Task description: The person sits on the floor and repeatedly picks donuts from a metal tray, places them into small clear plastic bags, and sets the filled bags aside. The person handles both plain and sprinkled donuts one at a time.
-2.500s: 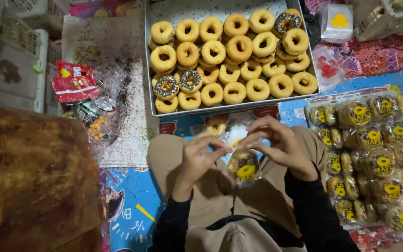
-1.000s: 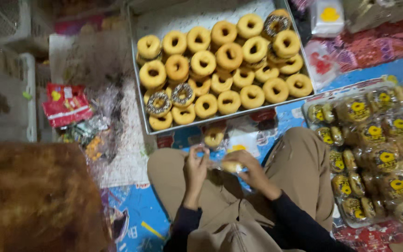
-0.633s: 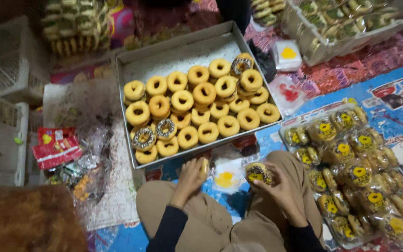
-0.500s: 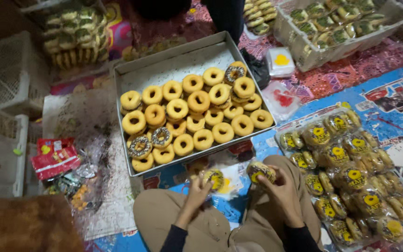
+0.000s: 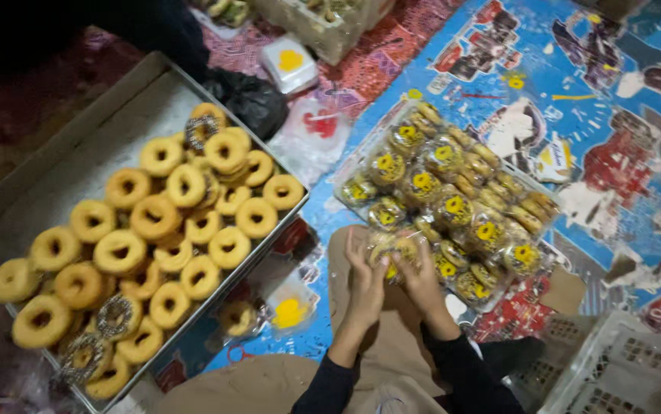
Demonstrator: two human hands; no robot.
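Hands, left (image 5: pixel 366 270) and right (image 5: pixel 424 277), both clasp 1 wrapped doughnut (image 5: pixel 393 251) at the edge of the wrapped pile (image 5: pixel 453 199), while most doughnuts in the tray (image 5: pixel 77 146) remain unwrapped.

Metal tray (image 5: pixel 54 146) of plain doughnuts (image 5: pixel 154 230); black bag (image 5: pixel 250 100); white crate (image 5: pixel 621 368); patterned mat (image 5: pixel 614 100).

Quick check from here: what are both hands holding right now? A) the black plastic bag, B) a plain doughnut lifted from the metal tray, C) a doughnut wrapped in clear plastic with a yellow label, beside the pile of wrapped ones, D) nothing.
C: the left hand and right hand close around a wrapped doughnut at the edge of the pile of wrapped doughnuts, away from the metal tray.
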